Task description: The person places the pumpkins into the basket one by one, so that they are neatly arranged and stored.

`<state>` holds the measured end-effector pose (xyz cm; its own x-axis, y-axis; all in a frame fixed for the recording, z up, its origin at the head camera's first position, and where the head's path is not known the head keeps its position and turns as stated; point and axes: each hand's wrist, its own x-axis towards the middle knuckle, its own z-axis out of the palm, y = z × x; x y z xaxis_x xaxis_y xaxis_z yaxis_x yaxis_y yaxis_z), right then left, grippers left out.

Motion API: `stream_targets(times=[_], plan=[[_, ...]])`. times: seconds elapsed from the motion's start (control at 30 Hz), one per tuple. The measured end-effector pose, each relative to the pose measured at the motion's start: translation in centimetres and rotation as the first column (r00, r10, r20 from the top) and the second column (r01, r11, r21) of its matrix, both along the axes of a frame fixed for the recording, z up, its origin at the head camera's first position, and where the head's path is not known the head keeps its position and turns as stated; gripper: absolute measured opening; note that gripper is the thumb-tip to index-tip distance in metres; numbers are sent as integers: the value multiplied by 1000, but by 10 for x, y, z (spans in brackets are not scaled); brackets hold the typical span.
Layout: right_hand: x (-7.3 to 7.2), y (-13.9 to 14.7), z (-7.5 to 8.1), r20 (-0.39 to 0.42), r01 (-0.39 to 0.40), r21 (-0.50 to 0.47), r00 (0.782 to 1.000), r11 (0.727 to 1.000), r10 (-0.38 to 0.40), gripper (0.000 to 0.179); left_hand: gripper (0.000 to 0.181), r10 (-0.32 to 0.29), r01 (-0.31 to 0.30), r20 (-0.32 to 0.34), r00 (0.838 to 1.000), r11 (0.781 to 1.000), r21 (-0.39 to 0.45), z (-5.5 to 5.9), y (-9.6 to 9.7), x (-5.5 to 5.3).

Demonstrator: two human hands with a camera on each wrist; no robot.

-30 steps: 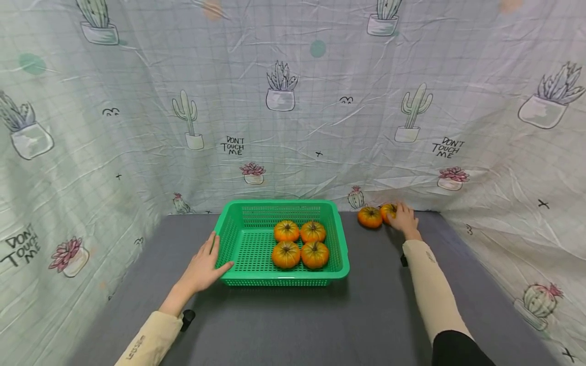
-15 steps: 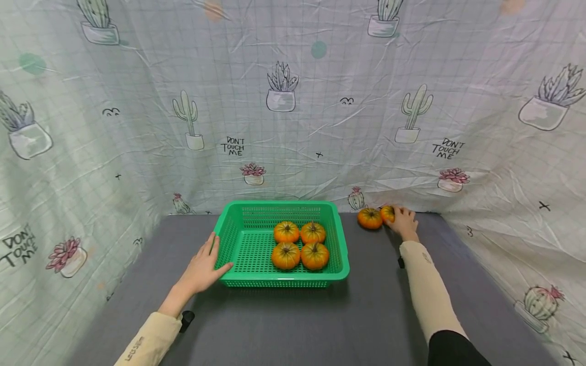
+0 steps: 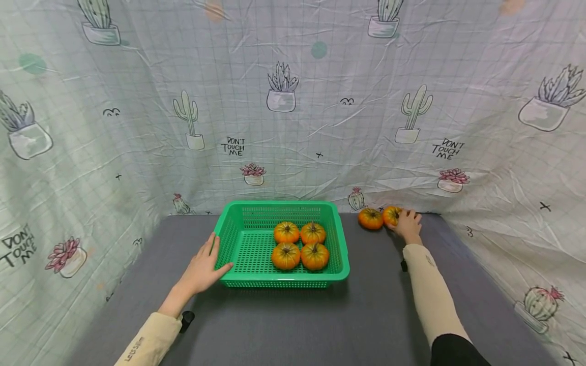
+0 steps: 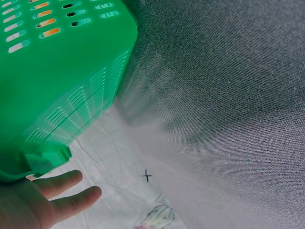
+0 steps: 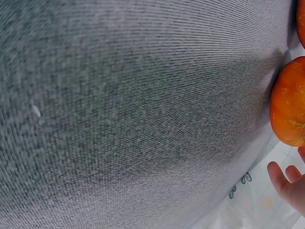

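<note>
In the head view a green plastic basket (image 3: 284, 276) holds several small orange pumpkins (image 3: 286, 255) in its right half. My left hand (image 3: 201, 267) rests at the basket's left rim, thumb near the front corner; the left wrist view shows straight fingers (image 4: 71, 202) beside the green wall (image 4: 66, 62). At the table's back right, my right hand (image 3: 407, 225) is at the right side of an orange pumpkin (image 3: 391, 216). In the right wrist view its fingers (image 5: 278, 179) are spread below that pumpkin (image 5: 290, 105), one fingertip at its edge. Another pumpkin (image 3: 370, 219) sits just left.
The grey table (image 3: 284, 325) meets a hanging cloth (image 3: 316, 122) printed with potted cacti along the back and both sides. Both back pumpkins stand close to that cloth. The left half of the basket shows bare green mesh.
The pumpkin by my right hand has shifted slightly right, widening its gap from the pumpkin beside it. My right hand has moved a little right too. The left hand and basket stay put.
</note>
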<state>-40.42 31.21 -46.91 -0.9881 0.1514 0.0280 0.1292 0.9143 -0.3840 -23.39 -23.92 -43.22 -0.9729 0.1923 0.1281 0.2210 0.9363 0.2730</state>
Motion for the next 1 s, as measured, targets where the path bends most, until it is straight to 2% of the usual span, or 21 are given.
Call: stream_targets(times=[0.27,0.63,1.0], plan=[[-2,2,-8,-29,-12,-5,1000,1000,12,72,84,3,-3,-3,1000,1000,-1,0,0,0],[2,6,-9,-96,-43,44,994,998,47,77,84,-5,5,4,1000,1000,0,1,0,-1],[5,10,-10,-72,-74,72,994,995,79,83,86,-13,13,10,1000,1000,0,0,0,0]])
